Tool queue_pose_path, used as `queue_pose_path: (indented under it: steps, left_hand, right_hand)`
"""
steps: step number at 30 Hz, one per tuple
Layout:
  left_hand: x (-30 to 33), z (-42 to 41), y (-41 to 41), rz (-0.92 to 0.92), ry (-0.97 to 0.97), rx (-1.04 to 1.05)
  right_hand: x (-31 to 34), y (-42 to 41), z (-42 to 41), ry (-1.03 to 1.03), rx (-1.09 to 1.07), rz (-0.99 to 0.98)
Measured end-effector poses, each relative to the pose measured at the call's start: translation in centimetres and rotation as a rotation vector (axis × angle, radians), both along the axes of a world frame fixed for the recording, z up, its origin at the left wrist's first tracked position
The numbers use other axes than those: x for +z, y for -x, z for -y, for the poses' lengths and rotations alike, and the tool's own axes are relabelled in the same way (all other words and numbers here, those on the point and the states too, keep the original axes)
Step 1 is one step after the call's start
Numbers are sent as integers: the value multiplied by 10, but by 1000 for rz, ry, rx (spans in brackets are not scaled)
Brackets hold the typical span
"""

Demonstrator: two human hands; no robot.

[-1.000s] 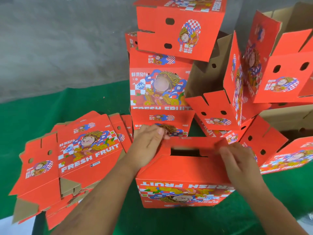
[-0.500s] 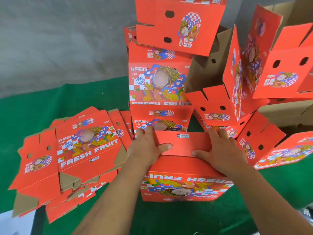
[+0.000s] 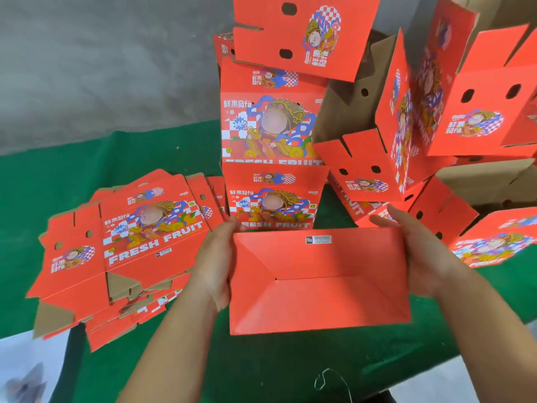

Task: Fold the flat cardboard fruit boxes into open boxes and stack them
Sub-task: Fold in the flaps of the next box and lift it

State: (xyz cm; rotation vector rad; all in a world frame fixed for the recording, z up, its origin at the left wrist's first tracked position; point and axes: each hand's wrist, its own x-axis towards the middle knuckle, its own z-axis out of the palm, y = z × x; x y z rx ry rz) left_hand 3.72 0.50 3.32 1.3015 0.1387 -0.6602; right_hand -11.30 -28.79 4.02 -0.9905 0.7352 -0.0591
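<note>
Your hands, left (image 3: pixel 215 266) and right (image 3: pixel 421 251), press flat-fingered against the ends of the red box (image 3: pixel 318 282), plain folded bottom facing you, just before the stacked boxes (image 3: pixel 273 158).

My green-covered table (image 3: pixel 72 175) carries a stack of flat boxes (image 3: pixel 130 248) on the left and folded boxes (image 3: pixel 273 158) piled behind.

"FRESH FRUIT" and "666" are printed on the flat boxes (image 3: pixel 154 231) and stacked boxes (image 3: pixel 271 126).
</note>
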Motion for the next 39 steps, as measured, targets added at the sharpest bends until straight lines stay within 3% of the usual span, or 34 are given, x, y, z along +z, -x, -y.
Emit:
queue_pose_path:
  steps: [3,6,8,11,15,17,20,27,31,35,39]
  left_hand:
    - [-5,-1,8,193,139,50]
    - [-22,-12,7,250,206,35]
    - [-38,-18,6,215,175,-87]
    - [-69,-13,13,216,-18,-209]
    - [-87,5,29,257,-153,-105]
    - [-95,16,35,308,-196,-123]
    - [-99,34,44,361,-244,-141]
    - [-68,72,58,425,-261,-310]
    - [-60,103,74,184,-175,-217]
    - [-43,149,82,75,-199,-344]
    - [-30,201,83,74,-327,-282]
  right_hand:
    - [-19,14,-2,-66,128,-20]
    - [-43,31,-8,27,279,124]
    - [-50,39,-11,175,362,153]
    - [-56,47,-28,532,446,49]
    - [-87,58,-45,713,76,-93]
    - [-92,62,-40,849,-101,-253]
    - [-98,66,-24,1049,-201,-435]
    - [-98,67,6,847,-276,-402]
    - [-98,69,27,777,-424,-391]
    - [-99,68,39,635,-519,-254]
    - [-124,50,17,502,-355,-247]
